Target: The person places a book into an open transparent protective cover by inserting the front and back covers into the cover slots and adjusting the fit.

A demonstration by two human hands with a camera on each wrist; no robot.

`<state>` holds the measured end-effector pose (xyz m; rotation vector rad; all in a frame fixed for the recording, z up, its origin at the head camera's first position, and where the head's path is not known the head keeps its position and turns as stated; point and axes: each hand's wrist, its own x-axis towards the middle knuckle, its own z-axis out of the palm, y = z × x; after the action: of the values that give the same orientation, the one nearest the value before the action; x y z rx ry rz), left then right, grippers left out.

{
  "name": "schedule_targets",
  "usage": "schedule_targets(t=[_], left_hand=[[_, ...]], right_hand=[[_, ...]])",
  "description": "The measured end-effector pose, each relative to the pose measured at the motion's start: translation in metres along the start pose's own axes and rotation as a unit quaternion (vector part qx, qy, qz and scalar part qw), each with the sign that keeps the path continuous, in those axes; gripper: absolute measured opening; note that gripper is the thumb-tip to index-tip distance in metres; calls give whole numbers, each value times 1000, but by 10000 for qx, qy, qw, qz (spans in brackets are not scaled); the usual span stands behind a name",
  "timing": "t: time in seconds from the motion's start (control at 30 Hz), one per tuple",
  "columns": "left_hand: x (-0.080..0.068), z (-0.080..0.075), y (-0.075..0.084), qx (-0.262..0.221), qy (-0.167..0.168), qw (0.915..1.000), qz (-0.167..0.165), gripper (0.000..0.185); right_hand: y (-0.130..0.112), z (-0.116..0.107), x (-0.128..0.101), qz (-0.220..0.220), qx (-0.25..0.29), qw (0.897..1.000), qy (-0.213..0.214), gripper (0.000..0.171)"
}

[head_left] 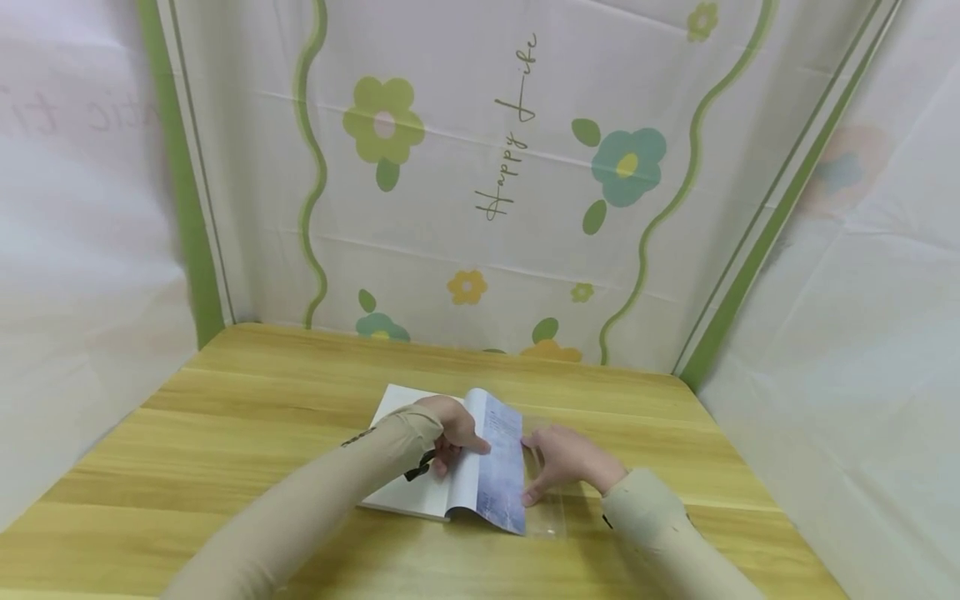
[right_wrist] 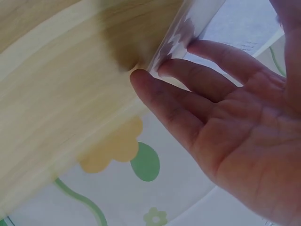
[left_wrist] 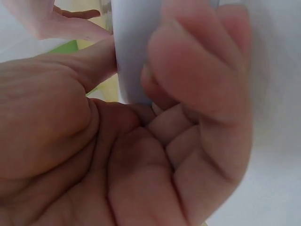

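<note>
An open book [head_left: 420, 490] lies on the wooden table [head_left: 225, 417] with white pages showing. Its blue-printed cover [head_left: 501, 467] stands lifted on the right side. My left hand [head_left: 456, 433] grips the lifted cover and pages, fingers curled round the sheet [left_wrist: 134, 47] in the left wrist view. A clear plastic film [head_left: 553, 518] lies flat on the table beside the book's right edge. My right hand [head_left: 561, 465] rests on it with straight fingers. In the right wrist view the fingertips [right_wrist: 141, 80] touch the film's edge [right_wrist: 188, 28].
A flower-patterned cloth backdrop [head_left: 480, 167] rises behind the table, and white sheets close off both sides. Bare tabletop stretches left of the book and along the near edge. The table's right edge [head_left: 757, 492] runs close to my right sleeve.
</note>
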<state>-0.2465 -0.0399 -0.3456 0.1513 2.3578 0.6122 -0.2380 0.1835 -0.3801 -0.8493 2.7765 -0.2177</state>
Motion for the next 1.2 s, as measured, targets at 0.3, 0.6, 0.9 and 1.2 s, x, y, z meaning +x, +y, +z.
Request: schedule_targets(t=[0.3,0.6,0.9,1.2], left_hand=[[0,5,5,115,253,9996,-3,43],[-1,12,11,174,646,9976,-204,46],[-5,23,23,113,1484,9868,-631,48],[-2,21,18,584,1071,9915,-458,50]], right_hand=[[-3,-1,0,40,6,10000,26,95],[-4,-1,0,138,59,9999,47,92],[-4,-3,2,147,76,9999,-12,93],[9,-3,-6,237,481,9986,41,89]])
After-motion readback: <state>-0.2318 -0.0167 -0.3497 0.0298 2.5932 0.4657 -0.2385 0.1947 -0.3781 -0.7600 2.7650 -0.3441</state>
